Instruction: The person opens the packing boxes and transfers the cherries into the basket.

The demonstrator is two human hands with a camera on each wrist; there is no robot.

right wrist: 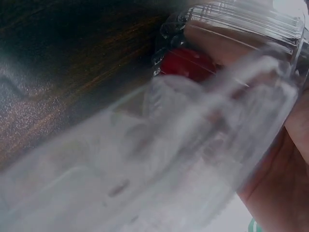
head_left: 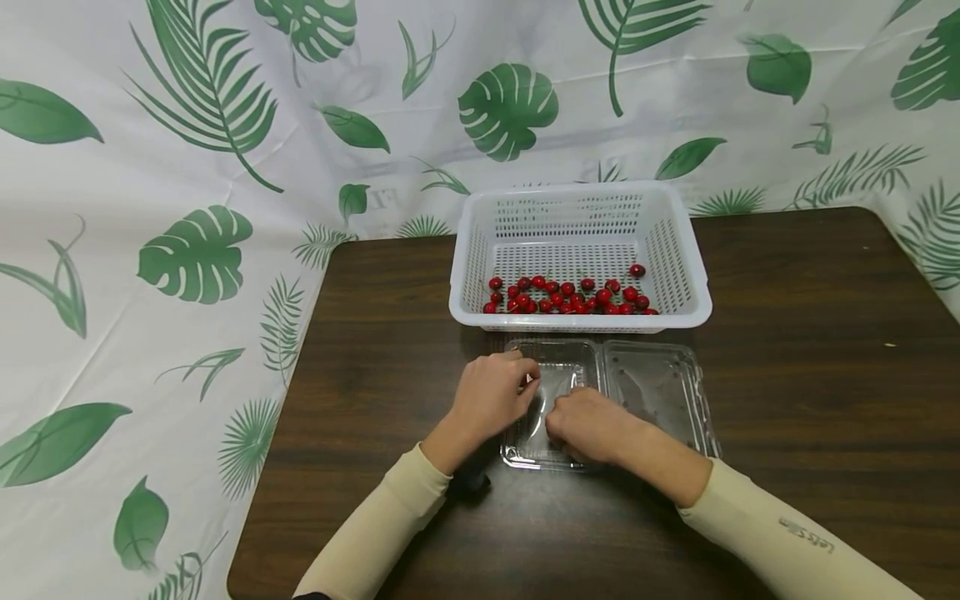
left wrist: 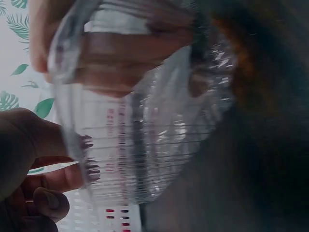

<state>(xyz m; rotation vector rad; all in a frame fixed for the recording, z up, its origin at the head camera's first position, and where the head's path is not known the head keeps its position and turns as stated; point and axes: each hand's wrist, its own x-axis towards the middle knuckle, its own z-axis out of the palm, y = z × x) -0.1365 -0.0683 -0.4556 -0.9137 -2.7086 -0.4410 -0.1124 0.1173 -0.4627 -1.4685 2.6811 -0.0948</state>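
Note:
A clear plastic clamshell box (head_left: 536,463) lies unfolded on the table, its lid (head_left: 654,385) flat to the right. My right hand (head_left: 592,425) reaches down into the box with curled fingers. Through the plastic in the right wrist view, one red cherry (right wrist: 187,65) shows at those fingertips, low in the box. My left hand (head_left: 491,392) hovers at the box's left side, fingers loosely bent over the rim and holding nothing. In the left wrist view its fingers (left wrist: 58,179) come right at the clear wall.
Just behind the box stands a white slotted basket (head_left: 577,322) with several red cherries (head_left: 557,300) along its near side. A small black object (head_left: 471,485) sits under the left forearm. A leaf-patterned cloth (head_left: 420,108) hangs behind the dark wooden table (head_left: 810,350).

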